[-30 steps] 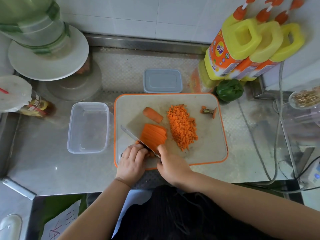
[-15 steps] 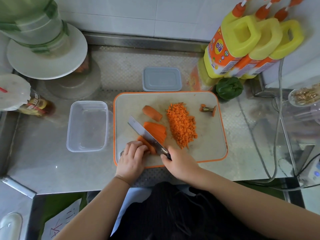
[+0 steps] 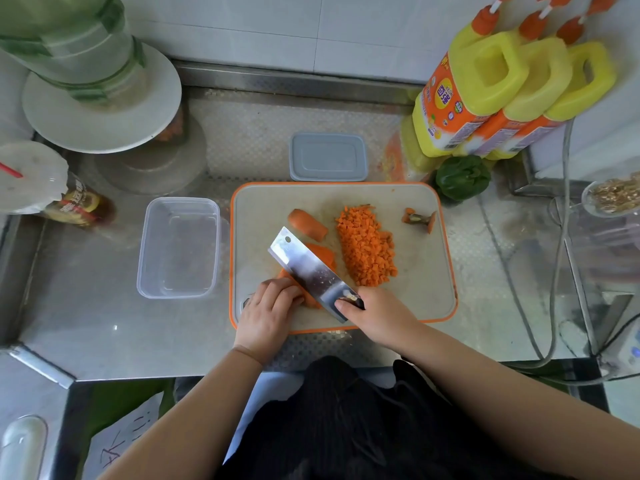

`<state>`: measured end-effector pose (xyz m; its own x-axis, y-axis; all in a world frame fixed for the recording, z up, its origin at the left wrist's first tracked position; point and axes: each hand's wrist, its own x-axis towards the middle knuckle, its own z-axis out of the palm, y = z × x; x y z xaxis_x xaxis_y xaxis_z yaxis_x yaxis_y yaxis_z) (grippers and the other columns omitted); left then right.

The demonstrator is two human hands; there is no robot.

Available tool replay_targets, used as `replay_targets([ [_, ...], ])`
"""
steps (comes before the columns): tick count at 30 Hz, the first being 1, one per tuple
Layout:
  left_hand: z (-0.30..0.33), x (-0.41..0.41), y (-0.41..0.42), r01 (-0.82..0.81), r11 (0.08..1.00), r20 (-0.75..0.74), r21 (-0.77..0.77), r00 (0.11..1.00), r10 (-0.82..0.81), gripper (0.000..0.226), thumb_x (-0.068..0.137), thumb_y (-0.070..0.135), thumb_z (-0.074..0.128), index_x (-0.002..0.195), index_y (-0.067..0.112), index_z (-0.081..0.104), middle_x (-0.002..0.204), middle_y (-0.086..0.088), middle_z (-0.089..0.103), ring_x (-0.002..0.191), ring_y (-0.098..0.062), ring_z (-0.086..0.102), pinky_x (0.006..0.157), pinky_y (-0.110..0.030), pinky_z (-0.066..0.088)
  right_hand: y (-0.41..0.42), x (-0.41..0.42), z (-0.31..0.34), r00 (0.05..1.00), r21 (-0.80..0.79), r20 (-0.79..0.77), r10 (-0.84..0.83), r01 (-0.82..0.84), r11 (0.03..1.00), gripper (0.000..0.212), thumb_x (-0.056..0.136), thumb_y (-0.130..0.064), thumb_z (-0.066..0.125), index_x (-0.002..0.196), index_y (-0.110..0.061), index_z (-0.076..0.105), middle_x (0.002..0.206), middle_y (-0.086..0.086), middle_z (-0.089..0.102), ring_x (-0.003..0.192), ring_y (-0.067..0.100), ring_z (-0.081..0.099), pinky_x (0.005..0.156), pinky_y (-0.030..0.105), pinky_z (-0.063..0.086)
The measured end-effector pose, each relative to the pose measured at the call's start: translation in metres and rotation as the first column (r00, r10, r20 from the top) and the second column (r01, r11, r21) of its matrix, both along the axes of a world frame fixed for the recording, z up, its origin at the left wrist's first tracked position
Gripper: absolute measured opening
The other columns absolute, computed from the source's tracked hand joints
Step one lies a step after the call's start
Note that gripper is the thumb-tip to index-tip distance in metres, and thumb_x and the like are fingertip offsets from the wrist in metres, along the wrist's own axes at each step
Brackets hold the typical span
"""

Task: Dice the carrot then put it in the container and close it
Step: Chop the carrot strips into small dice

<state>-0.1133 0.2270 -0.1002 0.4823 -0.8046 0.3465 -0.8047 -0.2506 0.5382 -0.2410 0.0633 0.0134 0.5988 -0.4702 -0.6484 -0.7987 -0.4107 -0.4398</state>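
Right hand (image 3: 375, 315) grips the knife (image 3: 311, 271) over the carrot slices (image 3: 323, 256); my left hand (image 3: 270, 310) presses them, fingers curled, on the board (image 3: 422, 271). Beside it stands the container (image 3: 178, 247).

Orange carrot dice (image 3: 367, 247), orange-rimmed board (image 3: 446, 237)
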Motion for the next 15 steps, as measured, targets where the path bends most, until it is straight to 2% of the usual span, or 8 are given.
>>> replay_targets([
  [2,0.005,-0.001,-0.002,-0.053,0.999,-0.057,0.011,0.997,0.053,0.017,0.091,0.027,0.056,0.106,0.019,0.054,0.113,0.002,0.05,0.1,-0.024,0.053,0.076,-0.039,0.053,-0.001,-0.001,0.001,0.998,0.009,0.059,-0.034,0.034,0.999,0.04,0.094,-0.042,0.054,0.064,-0.02,0.038,0.059,-0.004,0.04,0.056,0.015,0.042,0.054,0.031,0.027],
  [5,0.015,-0.001,-0.005,-0.179,0.982,-0.171,0.06,0.967,0.187,0.044,0.085,0.048,0.058,0.111,0.015,0.048,0.117,-0.002,0.048,0.104,-0.025,0.051,0.078,-0.035,0.05,-0.003,-0.002,0.004,0.972,0.002,0.198,-0.123,0.126,0.992,0.038,0.094,-0.039,0.055,0.064,-0.023,0.038,0.056,-0.005,0.038,0.051,0.011,0.039,0.053,0.03,0.026],
  [7,0.02,-0.003,-0.006,-0.181,0.976,-0.163,0.119,0.966,0.199,0.062,0.079,0.06,0.059,0.116,0.013,0.046,0.118,-0.008,0.054,0.106,-0.026,0.051,0.085,-0.035,0.049,-0.005,-0.003,0.006,0.956,-0.01,0.25,-0.155,0.163,0.987,0.036,0.095,-0.037,0.054,0.064,-0.026,0.039,0.054,-0.006,0.038,0.05,0.008,0.038,0.051,0.027,0.025],
  [9,0.025,-0.008,-0.009,-0.181,0.964,-0.128,0.198,0.97,0.208,0.072,0.073,0.066,0.057,0.119,0.013,0.045,0.116,-0.01,0.059,0.105,-0.027,0.054,0.082,-0.041,0.053,-0.005,-0.003,0.006,0.945,-0.007,0.274,-0.177,0.186,0.983,0.034,0.095,-0.036,0.054,0.065,-0.028,0.04,0.053,-0.007,0.039,0.049,0.007,0.039,0.052,0.025,0.025],
  [12,0.032,-0.017,-0.014,-0.226,0.933,-0.1,0.28,0.96,0.263,0.079,0.068,0.068,0.055,0.122,0.011,0.047,0.116,-0.009,0.061,0.102,-0.029,0.059,0.077,-0.042,0.055,-0.002,-0.006,0.001,0.932,-0.025,0.303,-0.197,0.215,0.976,0.033,0.095,-0.036,0.054,0.066,-0.023,0.044,0.053,-0.005,0.04,0.05,0.01,0.041,0.052,0.027,0.027],
  [15,0.039,-0.02,-0.013,-0.231,0.919,-0.082,0.319,0.959,0.27,0.08,0.07,0.067,0.054,0.127,0.011,0.046,0.119,-0.007,0.057,0.106,-0.027,0.056,0.074,-0.043,0.057,0.001,-0.01,-0.003,0.932,-0.026,0.302,-0.199,0.217,0.976,0.027,0.094,-0.038,0.054,0.079,-0.016,0.057,0.059,-0.004,0.049,0.059,0.016,0.05,0.057,0.031,0.034],
])
